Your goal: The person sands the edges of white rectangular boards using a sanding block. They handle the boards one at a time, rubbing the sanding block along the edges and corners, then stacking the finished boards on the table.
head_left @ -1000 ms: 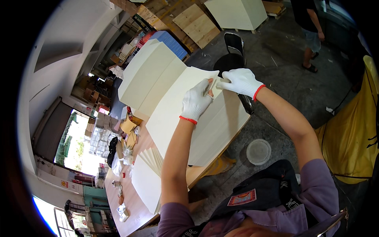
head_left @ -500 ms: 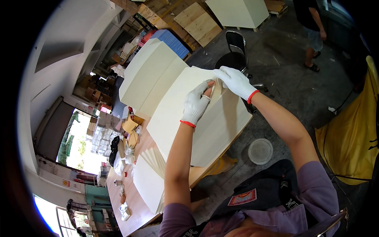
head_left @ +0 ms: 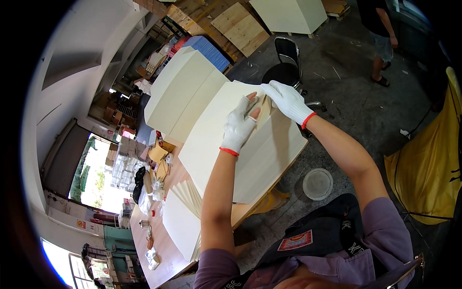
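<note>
A thick stack of cream paper sheets (head_left: pixel 207 139) lies on the wooden table in front of me. My left hand (head_left: pixel 238 129), in a white knit glove with red cuff and bare fingertips, rests on the top of the stack near its far right edge. Its thumb and forefinger are apart, with nothing between them. At the stack's far corner my right hand (head_left: pixel 288 102), gloved the same way, has its fingers closed round the edge of several sheets. Between the hands those sheets curl up, showing their edges (head_left: pixel 264 111).
Another tall stack of cream sheets (head_left: pixel 180 91) stands beyond mine. Fanned sheets (head_left: pixel 183 224) lie at the near left of the table (head_left: pixel 166 269). A black chair (head_left: pixel 284 67), a round pale lid (head_left: pixel 317 184) and yellow sheeting (head_left: pixel 426 168) are on the right; a person (head_left: pixel 380 38) stands farther off.
My left forefinger and thumb have spread apart, the finger reaching farther forward over the sheets. The right hand holds the corner much as before.
</note>
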Available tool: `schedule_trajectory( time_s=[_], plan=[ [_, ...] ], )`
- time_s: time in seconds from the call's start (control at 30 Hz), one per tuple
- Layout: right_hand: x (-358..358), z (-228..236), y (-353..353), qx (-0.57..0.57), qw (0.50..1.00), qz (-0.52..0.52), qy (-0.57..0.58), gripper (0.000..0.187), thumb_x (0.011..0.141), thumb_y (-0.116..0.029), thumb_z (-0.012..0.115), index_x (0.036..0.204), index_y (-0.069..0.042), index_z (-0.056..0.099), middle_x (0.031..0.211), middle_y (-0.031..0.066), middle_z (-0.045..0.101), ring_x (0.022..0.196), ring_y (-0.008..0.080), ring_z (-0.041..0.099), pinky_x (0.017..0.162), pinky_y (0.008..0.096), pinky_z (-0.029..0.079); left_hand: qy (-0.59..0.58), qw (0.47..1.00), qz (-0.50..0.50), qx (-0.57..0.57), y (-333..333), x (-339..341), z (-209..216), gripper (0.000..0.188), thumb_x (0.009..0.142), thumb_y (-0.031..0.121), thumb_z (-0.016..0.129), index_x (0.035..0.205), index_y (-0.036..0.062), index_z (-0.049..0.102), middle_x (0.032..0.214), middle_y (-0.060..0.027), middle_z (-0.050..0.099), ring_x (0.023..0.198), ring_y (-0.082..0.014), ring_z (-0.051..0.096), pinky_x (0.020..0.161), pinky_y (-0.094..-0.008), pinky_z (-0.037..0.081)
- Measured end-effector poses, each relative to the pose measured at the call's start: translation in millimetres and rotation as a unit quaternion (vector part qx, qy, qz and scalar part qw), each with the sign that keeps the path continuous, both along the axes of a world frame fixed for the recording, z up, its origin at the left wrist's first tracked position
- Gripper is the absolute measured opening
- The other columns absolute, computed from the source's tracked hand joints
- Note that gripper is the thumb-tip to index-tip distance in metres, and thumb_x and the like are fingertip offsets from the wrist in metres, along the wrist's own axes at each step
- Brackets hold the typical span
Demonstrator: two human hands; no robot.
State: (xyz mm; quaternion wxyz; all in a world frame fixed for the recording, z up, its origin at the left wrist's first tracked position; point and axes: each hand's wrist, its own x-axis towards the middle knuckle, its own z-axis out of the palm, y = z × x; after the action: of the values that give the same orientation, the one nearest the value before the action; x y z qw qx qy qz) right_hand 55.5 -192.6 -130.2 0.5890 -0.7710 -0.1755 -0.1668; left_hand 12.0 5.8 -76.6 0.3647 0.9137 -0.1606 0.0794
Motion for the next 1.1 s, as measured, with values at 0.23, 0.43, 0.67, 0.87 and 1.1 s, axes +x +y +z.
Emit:
schedule_trajectory(
  time_s=[0.23,0.43,0.67,0.87,1.1],
  plan=[
    [2,-2,2,-0.008,1.000,-0.024,0.004,0.056,0.110,-0.056,0.044,0.102,-0.003,0.061,0.084,0.0172,0.061,0.081,0.0351,0.063,0.078,0.0436,0.048,-0.013,0.996,0.021,0.084,-8,-4,6,0.038,0.097,0.026,0.076,0.135,0.0197,0.071,0.105,-0.0169,0.075,0.098,-0.0283,0.073,0.091,-0.0372,0.055],
    [4,-3,1,-0.026,0.999,-0.016,0.028,0.056,0.108,-0.058,0.043,0.106,-0.005,0.063,0.095,0.0203,0.067,0.094,0.0417,0.065,0.082,0.0477,0.049,0.005,0.996,0.027,0.080,-9,-6,7,0.038,0.095,0.026,0.078,0.132,0.0190,0.072,0.092,-0.0128,0.073,0.090,-0.0254,0.072,0.086,-0.0372,0.055],
    [-9,12,-1,-0.031,0.997,-0.006,0.066,0.057,0.108,-0.059,0.042,0.104,-0.005,0.063,0.091,0.0187,0.067,0.092,0.0398,0.066,0.081,0.0462,0.049,-0.033,0.998,0.034,0.046,-6,-6,2,0.032,0.103,0.022,0.065,0.133,0.0204,0.073,0.097,-0.0140,0.075,0.092,-0.0277,0.073,0.086,-0.0366,0.055],
    [1,-2,-1,-0.011,0.999,-0.015,0.040,0.057,0.110,-0.056,0.045,0.098,-0.002,0.058,0.082,0.0164,0.059,0.079,0.0327,0.060,0.075,0.0423,0.047,0.018,0.995,0.032,0.093,-15,-9,14,0.030,0.102,0.024,0.066,0.131,0.0193,0.073,0.101,-0.0164,0.076,0.094,-0.0294,0.074,0.086,-0.0371,0.056],
    [-1,1,-1,-0.017,0.998,-0.014,0.060,0.057,0.107,-0.060,0.045,0.102,-0.005,0.060,0.093,0.0211,0.066,0.094,0.0427,0.066,0.081,0.0472,0.049,0.015,0.992,0.043,0.121,-15,-9,15,0.037,0.095,0.026,0.076,0.131,0.0164,0.073,0.096,-0.0110,0.074,0.087,-0.0226,0.070,0.084,-0.0364,0.055]
  ],
)
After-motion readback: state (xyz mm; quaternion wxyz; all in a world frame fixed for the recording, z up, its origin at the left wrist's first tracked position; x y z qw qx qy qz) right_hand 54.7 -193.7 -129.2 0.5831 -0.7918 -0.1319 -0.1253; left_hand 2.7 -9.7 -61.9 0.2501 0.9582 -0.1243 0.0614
